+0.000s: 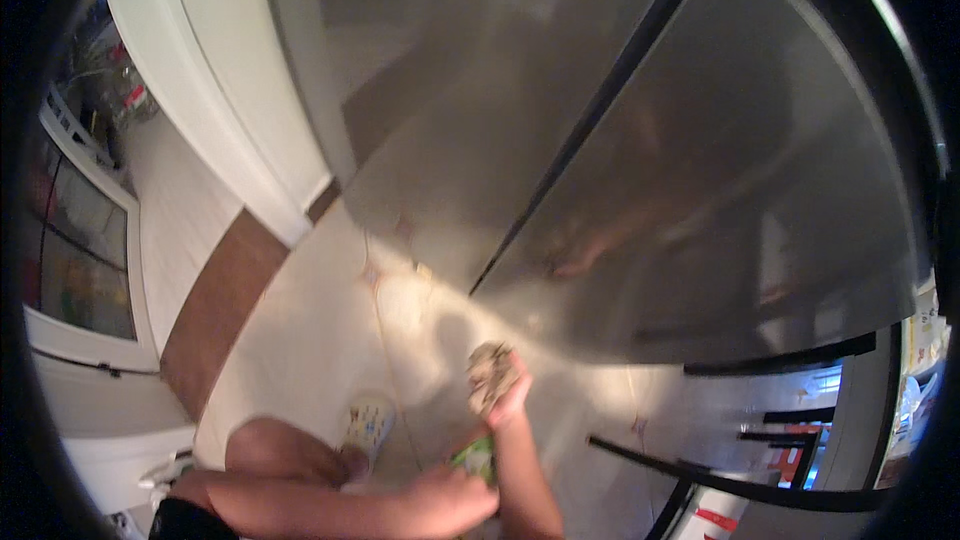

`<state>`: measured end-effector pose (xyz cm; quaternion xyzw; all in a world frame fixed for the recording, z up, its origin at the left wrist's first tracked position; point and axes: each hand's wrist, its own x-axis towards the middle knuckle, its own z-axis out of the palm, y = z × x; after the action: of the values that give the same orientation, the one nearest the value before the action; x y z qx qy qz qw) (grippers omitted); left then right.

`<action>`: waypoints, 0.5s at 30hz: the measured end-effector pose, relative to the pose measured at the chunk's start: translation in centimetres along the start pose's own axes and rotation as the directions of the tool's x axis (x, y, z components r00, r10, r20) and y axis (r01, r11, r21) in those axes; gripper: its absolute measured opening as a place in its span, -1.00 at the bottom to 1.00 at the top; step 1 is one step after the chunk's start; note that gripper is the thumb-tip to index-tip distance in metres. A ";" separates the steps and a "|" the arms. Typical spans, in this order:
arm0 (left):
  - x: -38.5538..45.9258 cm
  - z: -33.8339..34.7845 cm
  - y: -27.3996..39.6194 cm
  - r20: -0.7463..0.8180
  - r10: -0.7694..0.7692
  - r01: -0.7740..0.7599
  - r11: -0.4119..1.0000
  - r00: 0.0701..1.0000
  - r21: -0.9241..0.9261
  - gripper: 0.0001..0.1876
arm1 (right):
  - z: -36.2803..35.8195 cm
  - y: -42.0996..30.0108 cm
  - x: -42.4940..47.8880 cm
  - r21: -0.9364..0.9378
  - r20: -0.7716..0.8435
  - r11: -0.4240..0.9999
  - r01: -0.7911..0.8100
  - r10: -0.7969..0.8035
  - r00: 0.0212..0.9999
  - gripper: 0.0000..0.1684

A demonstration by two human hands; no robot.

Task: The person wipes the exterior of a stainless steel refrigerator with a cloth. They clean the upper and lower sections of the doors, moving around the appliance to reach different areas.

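Note:
A crumpled beige cloth (491, 376) is bunched in my right hand (517, 394), held out over the tiled floor just before the steel doors. My left hand (457, 499) is curled in a fist lower down, beside my right forearm. Green shows above and below that fist, from a green and white item (476, 459) that it seems to grip. My hand and forearm hide most of this item, so its kind is unclear. Two large brushed-steel doors (480, 112), like a refrigerator's, face me, with a dark gap between them.
My foot wears a patterned slipper (369, 424) on the pale tiles. A white door frame (217, 90) and a brown threshold strip (225, 307) stand at left, near a glazed white door (90, 255). Dark bars of furniture (675, 469) reach in at lower right.

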<state>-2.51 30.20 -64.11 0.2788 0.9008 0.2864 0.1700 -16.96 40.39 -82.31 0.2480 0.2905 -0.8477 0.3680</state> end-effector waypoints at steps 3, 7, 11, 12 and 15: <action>-0.8 3.3 3.5 -0.392 0.096 -0.100 0.995 0.915 0.010 -0.86 | 2.9 1.5 0.5 -0.067 0.197 0.997 -0.029 0.041 0.979 -0.41; -0.8 -3.0 4.2 -0.088 -0.131 0.103 0.957 0.988 -0.272 -0.69 | 3.6 2.0 -0.1 -0.277 0.169 0.933 -0.228 0.281 0.945 -0.24; -1.1 -5.8 3.4 -0.349 -0.264 0.205 0.959 0.899 -0.198 -0.55 | 4.3 2.1 -1.4 -0.274 0.169 0.940 -0.204 0.256 0.952 -0.28; -1.1 -6.1 3.2 -0.442 -0.251 0.194 0.966 0.861 -0.171 -0.55 | 3.3 1.6 -1.1 -0.253 0.207 0.944 -0.212 0.266 0.941 -0.27; -0.8 -5.8 3.2 -0.646 -0.241 0.137 0.968 0.724 -0.208 -0.50 | 4.5 1.3 -1.5 -0.212 0.047 0.970 -0.122 0.135 0.990 -0.27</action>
<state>-3.29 29.44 -57.47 0.0514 0.9019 0.4133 -0.1148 -15.96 37.33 -78.52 0.2003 0.3498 -0.7942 0.4547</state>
